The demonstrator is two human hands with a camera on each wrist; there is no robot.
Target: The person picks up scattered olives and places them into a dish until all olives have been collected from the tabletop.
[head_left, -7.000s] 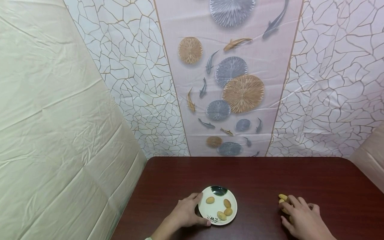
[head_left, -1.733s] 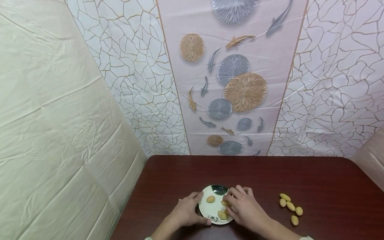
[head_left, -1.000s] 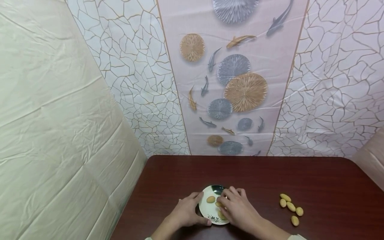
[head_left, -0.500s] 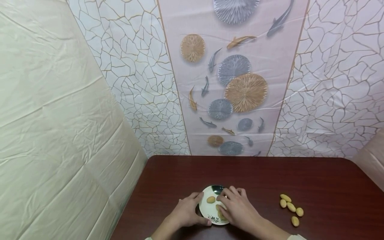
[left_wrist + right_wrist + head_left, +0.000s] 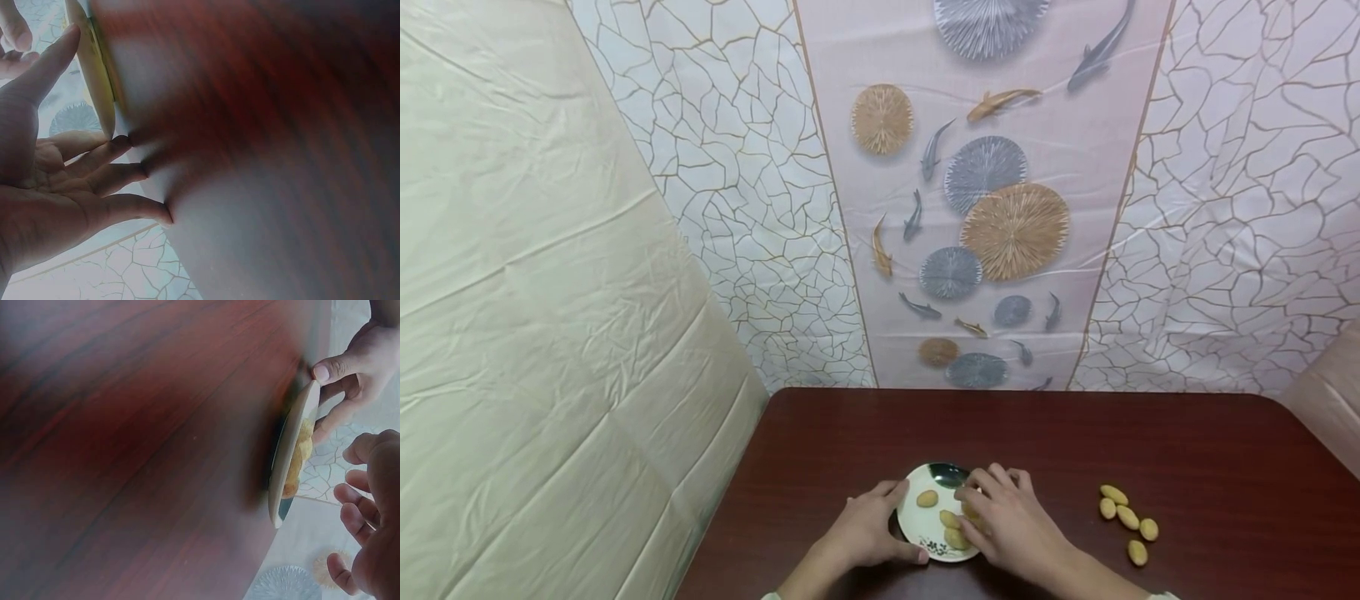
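A small round white plate (image 5: 913,527) with a dark green patch bears several yellowish oval pieces (image 5: 927,498), like small fruits or nuts; their exact kind is unclear. My left hand (image 5: 868,527) holds the plate's left side, thumb and forefinger at the rim. In the left wrist view, its other fingertips (image 5: 164,215) rest on the table. My right hand (image 5: 1011,525) hovers over the plate's right side, partly hiding pieces there. The right wrist view shows this hand's fingers (image 5: 356,522) loosely bent with nothing between them, apart from the plate and its pieces (image 5: 300,456).
More of the same oval pieces (image 5: 1127,517) lie in a loose group on the dark red-brown table (image 5: 1037,433), to the right. A patterned cloth (image 5: 985,333) hangs behind the table's far edge. A pale cloth wall (image 5: 587,333) stands along the left.
My right hand has come from the right-hand group to the plate and let go of an oval piece near the middle. It has since shifted slightly right. My left hand keeps its place.
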